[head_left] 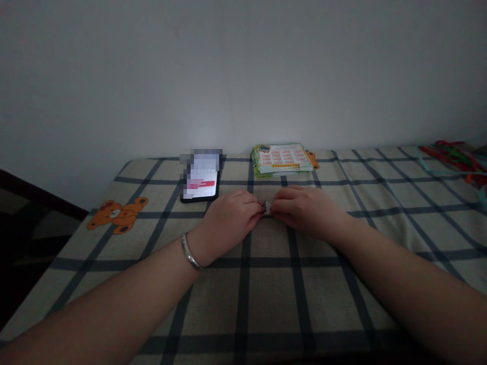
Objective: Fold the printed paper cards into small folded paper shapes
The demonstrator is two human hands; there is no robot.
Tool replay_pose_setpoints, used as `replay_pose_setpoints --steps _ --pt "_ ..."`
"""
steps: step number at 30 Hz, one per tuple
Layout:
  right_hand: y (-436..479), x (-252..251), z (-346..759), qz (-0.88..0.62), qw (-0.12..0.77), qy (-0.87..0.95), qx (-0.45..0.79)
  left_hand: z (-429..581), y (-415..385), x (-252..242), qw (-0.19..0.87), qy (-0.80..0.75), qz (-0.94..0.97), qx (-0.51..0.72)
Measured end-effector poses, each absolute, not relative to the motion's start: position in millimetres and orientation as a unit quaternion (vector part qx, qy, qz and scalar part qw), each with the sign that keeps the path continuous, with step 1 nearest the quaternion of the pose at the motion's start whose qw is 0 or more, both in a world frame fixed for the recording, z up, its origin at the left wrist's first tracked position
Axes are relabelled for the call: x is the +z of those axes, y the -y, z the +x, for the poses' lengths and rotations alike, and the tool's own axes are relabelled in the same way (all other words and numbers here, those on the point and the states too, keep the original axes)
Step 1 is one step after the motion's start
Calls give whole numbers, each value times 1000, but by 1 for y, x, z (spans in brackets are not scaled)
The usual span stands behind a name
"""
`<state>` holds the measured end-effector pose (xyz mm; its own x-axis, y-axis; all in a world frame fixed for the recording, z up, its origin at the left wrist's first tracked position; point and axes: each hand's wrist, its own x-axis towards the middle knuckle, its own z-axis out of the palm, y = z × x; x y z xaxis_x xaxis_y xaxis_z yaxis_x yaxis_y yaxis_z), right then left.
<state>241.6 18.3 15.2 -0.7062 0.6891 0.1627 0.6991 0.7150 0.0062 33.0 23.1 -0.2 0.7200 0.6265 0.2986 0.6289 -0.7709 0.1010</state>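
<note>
Between my fingertips is a small dark-and-white piece (267, 207) with fine stripes, too small to name. My left hand (235, 215), with a silver bangle (190, 252) at its wrist, pinches the piece from the left. From the other side my right hand (304, 209) pinches it too, fingers pressed together. Both hands are low over the checked tablecloth (266, 294). A phone (201, 175) with its screen lit lies just beyond my left hand. Behind my right hand sits a stack of printed cards (282, 158).
An orange bear figure (117, 215) lies flat near the table's left edge, and part of another orange one (314, 159) shows beside the cards. Tangled coloured ribbons (456, 159) lie at the far right. A pale wall (243, 76) rises behind the table.
</note>
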Motion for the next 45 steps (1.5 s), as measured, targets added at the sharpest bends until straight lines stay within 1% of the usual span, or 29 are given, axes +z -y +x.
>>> replay_pose_setpoints --steps 11,15,19,27,34,45 --pt "-16 14 242 -307 53 946 -88 32 -23 1 15 350 -928 -130" --pt "-15 11 241 -319 62 940 -105 27 -22 -3 49 317 -938 -130" --pt "-15 12 240 -336 65 936 -87 23 -18 -2 97 270 -950 -125" --pt "-14 15 241 -338 49 934 -103 27 -13 6 137 292 -943 -81" --pt "-14 21 246 -358 13 928 -102 22 -18 5 117 290 -945 -96" --pt "-14 24 251 -360 -2 929 -82 22 -12 8 118 324 -936 -67"
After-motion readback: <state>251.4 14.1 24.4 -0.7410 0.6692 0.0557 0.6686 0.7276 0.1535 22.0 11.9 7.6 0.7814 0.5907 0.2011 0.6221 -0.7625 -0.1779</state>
